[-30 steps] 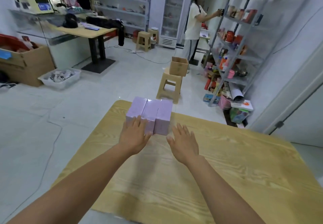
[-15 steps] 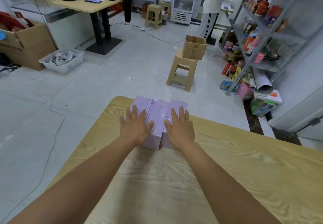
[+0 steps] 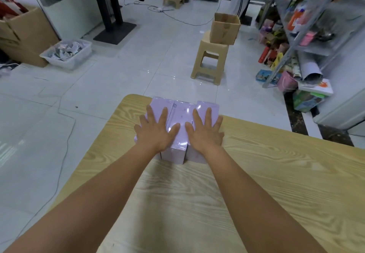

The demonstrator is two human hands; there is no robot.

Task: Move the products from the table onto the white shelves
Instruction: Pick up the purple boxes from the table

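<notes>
**Nothing shelved yet**

Resting flat on three film-wrapped lilac boxes (image 3: pixel 178 114): left hand (image 3: pixel 156 132) and right hand (image 3: pixel 205 132), fingers spread, palms down on the tops, curled round nothing. Boxes side by side and touching, at the far left corner of the wooden table (image 3: pixel 276 173). Not lifted, by the look of it. Farther off, at right, a stocked metal shelf rack (image 3: pixel 308 49), blurred, possibly the destination. Left to do: grasp, carry, place.
</notes>
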